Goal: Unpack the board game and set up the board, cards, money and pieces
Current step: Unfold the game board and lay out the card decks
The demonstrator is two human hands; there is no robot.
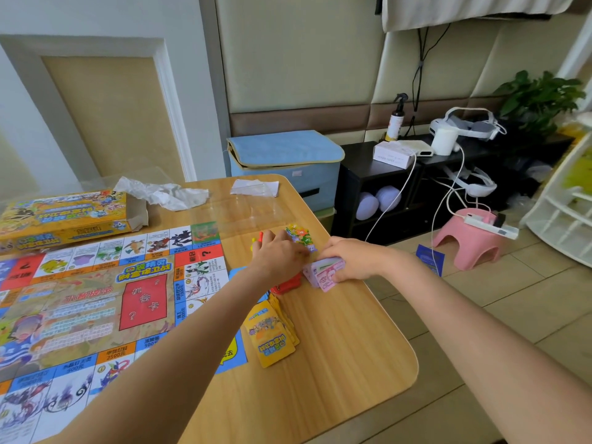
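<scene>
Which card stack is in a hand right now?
The pink money stack: the right hand grips it near the table's right edge. The yellow stack lies untouched nearer the camera; the red stack sits below the left hand.

Room bright, soft daylight, even and diffuse; source not in view, though the upper right near the cloth (474, 8) reads palest. No hard shadows. Faint soft shade under both forearms on the table (336, 363), and beneath the pink stool (467, 241). Black shelf (378, 200) goes dark inside, detail lost there. Mild sheen on the clear plastic sheet (246, 209) and on the board (96, 299); print on the board looks slightly washed. Wide-angle bend strong: wall panels and table edge curve, forearms stretch large toward the lower corners. Whole frame a little soft; left hand (280, 254) and right hand (349, 259) lightly smeared; plant (541, 97) hazy.
</scene>
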